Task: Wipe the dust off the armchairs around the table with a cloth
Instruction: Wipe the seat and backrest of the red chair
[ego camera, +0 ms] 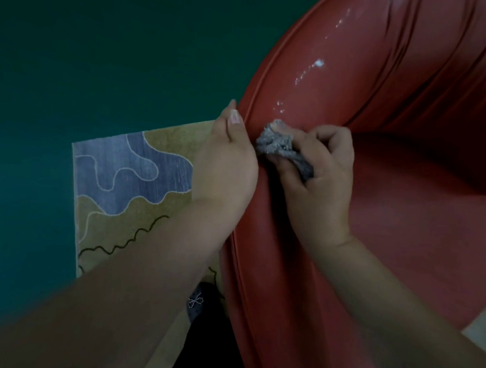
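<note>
- Head view looks down on a red armchair (336, 77) with a glossy, leather-like skin; its rounded arm runs from the lower middle of the frame up to the top right, and the seat cushion lies to the right of it.
- The right hand (323, 173) has its fingers curled round a bunched grey cloth (279, 146) and presses the wad against the arm's rounded top, close to a piped seam.
- The left hand (226, 155) lies against the outer side of the arm, just beside the cloth. Its fingers are mostly straight and hold nothing; it seems to steady the upholstery.
- The cloth looks soft, light and limp. It should crumple to any shape, so it is best taken as a wad in the fist with a pad of fabric left free at the fingertips for rubbing.
- The upholstery looks smooth and slick, with bright glints higher up the arm. The cloth should slide easily over it, though dust may lodge in the seam and the pleats, and those likely need firmer pressure.
- The chair looks bulky and unlikely to shift under wiping.
- A patterned rug (131, 180) lies under the chair on a dark green floor (75, 54).
- No table is in view.
</note>
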The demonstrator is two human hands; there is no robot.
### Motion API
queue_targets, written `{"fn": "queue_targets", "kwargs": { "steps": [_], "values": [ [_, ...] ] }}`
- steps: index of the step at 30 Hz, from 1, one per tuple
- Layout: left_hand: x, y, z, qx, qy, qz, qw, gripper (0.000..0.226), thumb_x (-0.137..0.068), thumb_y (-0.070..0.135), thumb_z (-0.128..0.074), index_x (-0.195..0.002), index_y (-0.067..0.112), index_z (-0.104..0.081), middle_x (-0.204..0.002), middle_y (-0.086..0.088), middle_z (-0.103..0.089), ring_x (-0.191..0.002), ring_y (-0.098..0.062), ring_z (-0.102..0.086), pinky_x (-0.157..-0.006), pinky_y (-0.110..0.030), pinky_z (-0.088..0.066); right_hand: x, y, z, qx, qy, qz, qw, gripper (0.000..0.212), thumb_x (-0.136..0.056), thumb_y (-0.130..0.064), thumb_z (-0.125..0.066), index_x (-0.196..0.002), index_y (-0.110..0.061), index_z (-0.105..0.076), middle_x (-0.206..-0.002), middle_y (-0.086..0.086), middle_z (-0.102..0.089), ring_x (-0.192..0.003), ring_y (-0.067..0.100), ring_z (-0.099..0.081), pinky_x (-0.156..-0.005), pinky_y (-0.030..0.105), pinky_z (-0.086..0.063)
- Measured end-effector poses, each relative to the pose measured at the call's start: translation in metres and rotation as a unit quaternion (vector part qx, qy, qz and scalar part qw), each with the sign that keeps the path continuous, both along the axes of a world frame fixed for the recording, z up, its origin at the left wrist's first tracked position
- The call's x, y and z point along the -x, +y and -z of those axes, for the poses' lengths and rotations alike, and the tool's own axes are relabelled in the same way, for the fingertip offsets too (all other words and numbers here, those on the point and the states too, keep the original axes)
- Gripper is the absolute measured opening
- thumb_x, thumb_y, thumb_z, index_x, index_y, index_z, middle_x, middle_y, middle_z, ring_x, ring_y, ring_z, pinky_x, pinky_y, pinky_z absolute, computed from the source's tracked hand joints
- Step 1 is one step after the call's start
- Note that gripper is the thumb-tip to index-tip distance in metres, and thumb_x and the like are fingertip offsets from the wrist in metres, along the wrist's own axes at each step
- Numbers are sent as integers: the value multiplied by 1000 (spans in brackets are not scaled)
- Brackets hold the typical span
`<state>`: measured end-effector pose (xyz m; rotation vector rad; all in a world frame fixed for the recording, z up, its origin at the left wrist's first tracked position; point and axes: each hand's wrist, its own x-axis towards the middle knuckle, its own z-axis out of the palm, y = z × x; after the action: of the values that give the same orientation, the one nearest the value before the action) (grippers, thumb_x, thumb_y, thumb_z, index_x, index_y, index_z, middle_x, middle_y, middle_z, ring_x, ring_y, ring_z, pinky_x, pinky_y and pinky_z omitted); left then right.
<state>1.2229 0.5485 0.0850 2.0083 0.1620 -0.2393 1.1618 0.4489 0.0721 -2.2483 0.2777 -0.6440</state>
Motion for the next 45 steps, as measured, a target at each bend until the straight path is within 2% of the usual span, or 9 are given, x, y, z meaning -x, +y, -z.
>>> {"fn": "queue_targets", "kwargs": {
  "steps": [5, 8, 12, 15, 18, 23, 29, 33, 45],
  "values": [
    [7, 2, 2, -42, -21, 9, 999, 43, -102, 38, -28, -144, 34, -37, -138, 8, -51, -109, 3, -41, -77, -3, -23, -35, -12, -7, 4, 20, 11, 1000, 24, -81, -25, -73, -105, -20, -72, -97, 0, -43, -93, 21, -46, -87, 14, -33],
    [9, 2, -3, -69, -20, 50, 996, 46, -101, 42, -30, -147, 45, -23, -110, 17, -54, -75, 16, -48, -63, -8, -30, -55, -20, -12, -7, 37, 30, 999, 25, -82, -27, -72, -105, -19, -72, -99, 1, -44, -96, 21, -46, -89, 14, -33],
    [10, 5, -4, -90, -20, 88, 992, 50, -100, 39, -31, -145, 52, -16, -96, 2, -62, -71, -9, -56, -62, -13, -37, -37, -13, -8, -75, 47, 44, 995, 25, -84, -23, -71, -108, -19, -69, -100, -3, -43, -98, 22, -48, -94, 28, -42],
    [9, 5, -3, -96, -20, 105, 990, 53, -97, 43, -33, -145, 52, -13, -112, -5, -64, -91, -23, -61, -75, -25, -42, -34, -13, -8, -112, 54, 53, 991, 22, -83, -22, -71, -105, -17, -69, -100, -3, -44, -99, 23, -50, -94, 34, -44],
    [7, 5, -2, -114, -19, 125, 985, 66, -88, 61, -40, -145, 53, -7, -128, 3, -58, -106, -15, -58, -82, -23, -40, -64, -23, -13, -66, 55, 63, 994, 22, -83, -22, -72, -104, -14, -70, -100, 0, -44, -98, 23, -48, -92, 27, -41],
    [8, 6, -2, -157, -25, 143, 977, 81, -79, 69, -43, -145, 50, 1, -108, 0, -64, -83, -10, -57, -66, -21, -40, -58, -20, -8, -40, 38, 66, 996, 26, -84, -19, -70, -109, -21, -68, -101, -2, -41, -97, 20, -46, -91, 19, -38],
    [7, 5, -6, -203, -44, 152, 966, 82, -80, 71, -35, -147, 44, 5, -96, -7, -65, -81, -21, -61, -64, -27, -41, -58, -29, -6, 10, 22, 21, 999, 25, -84, -22, -69, -108, -23, -70, -98, -3, -41, -91, 22, -48, -86, 20, -38],
    [7, 5, -6, -207, -51, 145, 966, 84, -79, 72, -33, -148, 42, 4, -98, -9, -65, -82, -23, -61, -66, -26, -39, -84, -39, -5, 39, 2, 54, 998, 26, -84, -23, -70, -110, -21, -71, -97, -1, -42, -91, 21, -47, -86, 29, -43],
    [8, 3, -9, -195, -51, 141, 969, 82, -81, 69, -38, -149, 41, -1, -104, -9, -65, -86, -25, -63, -71, -31, -45, -100, -48, -5, 15, -9, 76, 997, 28, -83, -21, -71, -110, -19, -71, -97, 0, -41, -91, 23, -48, -85, 25, -43]
  ]
}}
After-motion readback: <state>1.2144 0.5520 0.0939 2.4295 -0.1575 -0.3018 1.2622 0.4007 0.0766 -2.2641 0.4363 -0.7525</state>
